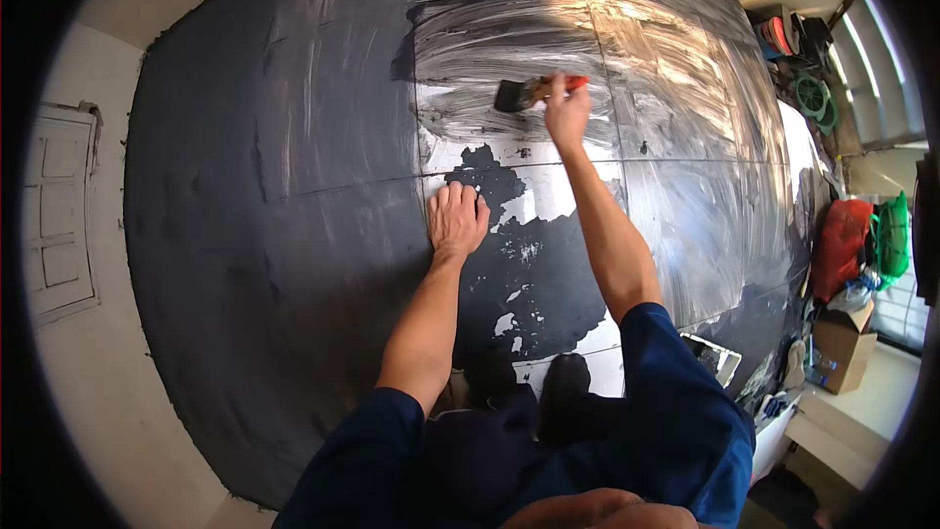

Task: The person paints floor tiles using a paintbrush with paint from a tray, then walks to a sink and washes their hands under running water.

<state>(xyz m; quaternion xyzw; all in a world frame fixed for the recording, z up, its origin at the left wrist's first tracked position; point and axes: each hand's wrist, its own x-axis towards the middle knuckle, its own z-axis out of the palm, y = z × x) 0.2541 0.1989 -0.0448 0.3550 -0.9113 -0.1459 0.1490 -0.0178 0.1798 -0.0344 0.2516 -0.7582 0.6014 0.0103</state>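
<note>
My right hand [566, 118] is closed around a paintbrush [513, 96] with dark bristles and a red-tipped handle. Its bristles point left, over a white tile covered in grey-black streaks; whether they touch it I cannot tell. Lower and to the left, my left hand [456, 219] rests palm down on the tiled floor [343, 264], its fingers stretched forward. Just right of those fingers lies a ragged-edged dark patch [534, 279] with white tile showing through. Solid dark coating covers the floor's left side, while the upper right is streaked and shiny.
At the right edge are a red bag [840, 250], a green bag [892, 240] and a cardboard box [843, 345]. Green coiled items [812, 96] lie farther up. A light tray-like thing [720, 360] is beside my right sleeve. A panelled door [61, 211] stands left.
</note>
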